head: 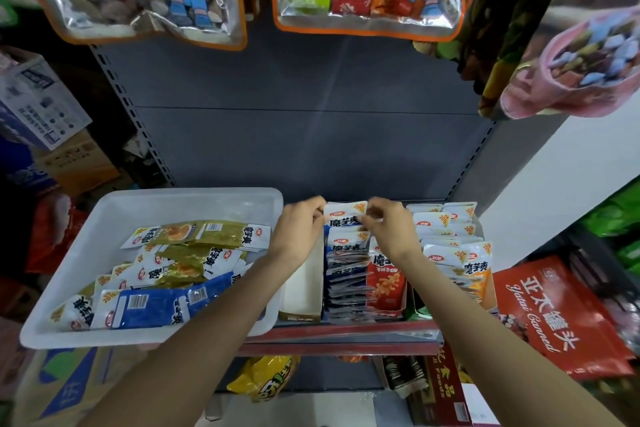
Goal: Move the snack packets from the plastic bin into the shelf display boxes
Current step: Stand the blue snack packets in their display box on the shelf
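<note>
Pinching the white-and-blue snack packet (344,215) by its top corners, left hand (298,230) and right hand (389,230) fingers hold it upright, apparently rearmost in the blue display box (346,288).

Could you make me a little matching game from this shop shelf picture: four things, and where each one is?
Things:
1. white bin
2. empty gold box
3. blue packet
4. red bag

Places:
A. far right, below the shelf
B. held by both hands
C. left, holding loose packets
D. just right of the bin

Pairs: 1-C, 2-D, 3-B, 4-A
</note>
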{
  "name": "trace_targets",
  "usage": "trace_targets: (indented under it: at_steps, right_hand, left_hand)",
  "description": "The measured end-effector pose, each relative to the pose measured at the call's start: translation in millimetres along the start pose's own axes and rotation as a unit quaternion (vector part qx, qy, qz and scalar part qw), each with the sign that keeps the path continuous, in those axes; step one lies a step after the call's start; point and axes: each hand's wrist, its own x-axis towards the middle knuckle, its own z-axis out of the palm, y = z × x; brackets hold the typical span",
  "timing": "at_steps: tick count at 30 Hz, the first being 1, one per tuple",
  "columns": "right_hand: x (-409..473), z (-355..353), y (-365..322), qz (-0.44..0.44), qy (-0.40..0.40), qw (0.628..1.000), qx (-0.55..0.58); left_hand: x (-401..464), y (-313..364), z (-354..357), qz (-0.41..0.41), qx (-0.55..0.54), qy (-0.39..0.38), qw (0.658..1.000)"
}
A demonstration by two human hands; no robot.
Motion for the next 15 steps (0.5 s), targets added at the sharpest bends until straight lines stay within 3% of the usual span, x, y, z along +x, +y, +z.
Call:
trace_targets:
  at_steps: [5, 10, 15]
  right_hand:
    - [0.6, 0.2, -3.7, -0.070, 0.060, 0.996, -0.010]
    - [6.4, 4.5, -5.2, -0.050, 0.024, 0.992, -0.110]
    - [-5.8, 20.7, -31.6, -0.128, 0.035, 0.986, -0.101]
  left_hand:
    - [-3.2, 4.1, -0.6, 0.049, -0.043, 0.070, 0.995]
    - [-2.0, -3.4, 0.6, 0.030, -0.010, 0.003, 1.000]
    - [-7.6, -22.9, -18.1, 0.037, -0.014, 0.002, 0.999]
